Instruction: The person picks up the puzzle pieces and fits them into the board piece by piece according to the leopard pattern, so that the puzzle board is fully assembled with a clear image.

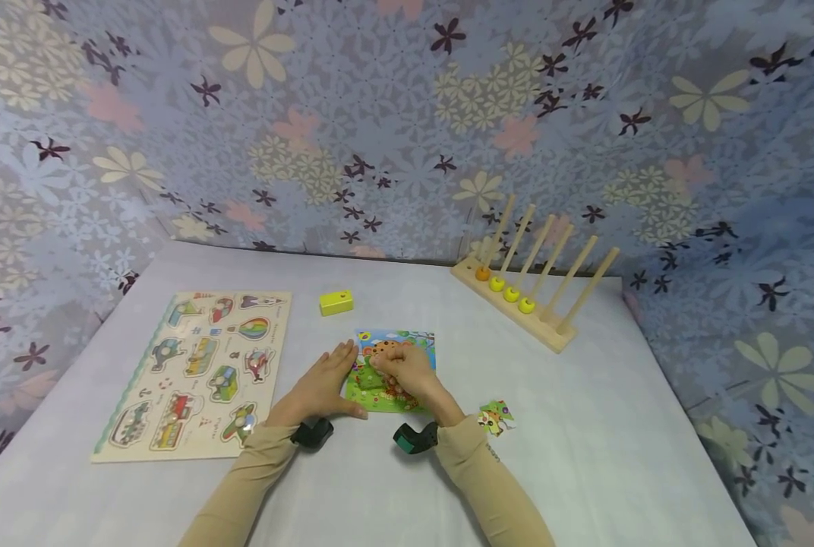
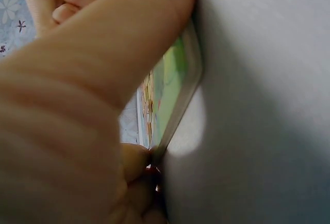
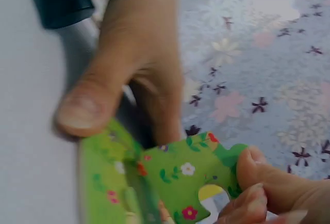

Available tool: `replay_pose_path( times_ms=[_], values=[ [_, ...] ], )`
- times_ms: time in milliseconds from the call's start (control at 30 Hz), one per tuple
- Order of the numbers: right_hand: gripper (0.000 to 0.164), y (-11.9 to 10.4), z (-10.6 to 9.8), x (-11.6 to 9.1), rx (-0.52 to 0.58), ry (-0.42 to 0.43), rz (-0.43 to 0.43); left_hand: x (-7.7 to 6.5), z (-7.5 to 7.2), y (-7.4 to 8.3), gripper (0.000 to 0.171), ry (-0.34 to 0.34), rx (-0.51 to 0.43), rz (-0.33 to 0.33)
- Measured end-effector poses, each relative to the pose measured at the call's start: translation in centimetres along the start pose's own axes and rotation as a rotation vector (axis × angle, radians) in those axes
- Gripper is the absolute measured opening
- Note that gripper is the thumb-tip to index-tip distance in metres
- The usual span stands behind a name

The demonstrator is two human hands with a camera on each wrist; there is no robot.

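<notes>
A colourful jigsaw puzzle (image 1: 373, 403) with a cartoon animal picture lies flat on the white table. My right hand (image 1: 412, 372) is above it and pinches a green jigsaw piece (image 3: 178, 170) printed with flowers between thumb and fingers. In the right wrist view the piece is tilted up, its lower left side close to the puzzle; whether they touch I cannot tell. My left hand (image 1: 321, 386) rests with extended fingers along the puzzle's left side, the thumb by the near left corner. Another jigsaw piece (image 1: 494, 418) lies beside the right forearm.
On the left lies a large wooden peg puzzle (image 1: 205, 410) with vehicle pictures. Beyond the jigsaw sits a yellow block (image 1: 336, 304). At the back right stands a wooden rod stand (image 1: 550, 334) with orange and yellow beads. A flowered cloth (image 1: 393, 152) hangs behind the table.
</notes>
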State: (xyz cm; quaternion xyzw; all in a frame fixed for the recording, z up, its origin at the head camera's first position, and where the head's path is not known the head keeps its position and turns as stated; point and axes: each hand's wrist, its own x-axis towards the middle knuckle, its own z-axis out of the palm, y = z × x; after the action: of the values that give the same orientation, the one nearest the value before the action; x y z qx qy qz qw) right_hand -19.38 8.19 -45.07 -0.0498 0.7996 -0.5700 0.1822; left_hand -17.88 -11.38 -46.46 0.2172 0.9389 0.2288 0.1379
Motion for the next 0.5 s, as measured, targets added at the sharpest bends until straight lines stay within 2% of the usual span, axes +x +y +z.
replay_pose_path(
  times_ms=[167,333,400,500],
  values=[
    [0.022,0.6,1.1,-0.1,-0.013,-0.035,-0.001,0.0,-0.1,0.0,0.115,0.008,-0.002,0.015],
    [0.016,0.7,1.6,-0.4,-0.1,-0.009,-0.019,0.0,-0.1,0.0,0.114,0.009,-0.006,0.015],
    [0.015,0.6,1.8,-0.5,-0.186,0.018,-0.044,0.0,0.0,-0.1,0.114,0.008,-0.002,0.014],
    [0.015,0.6,2.0,-0.7,-0.377,0.062,-0.1,0.1,0.0,-0.1,0.114,0.006,0.008,0.017]
  ],
)
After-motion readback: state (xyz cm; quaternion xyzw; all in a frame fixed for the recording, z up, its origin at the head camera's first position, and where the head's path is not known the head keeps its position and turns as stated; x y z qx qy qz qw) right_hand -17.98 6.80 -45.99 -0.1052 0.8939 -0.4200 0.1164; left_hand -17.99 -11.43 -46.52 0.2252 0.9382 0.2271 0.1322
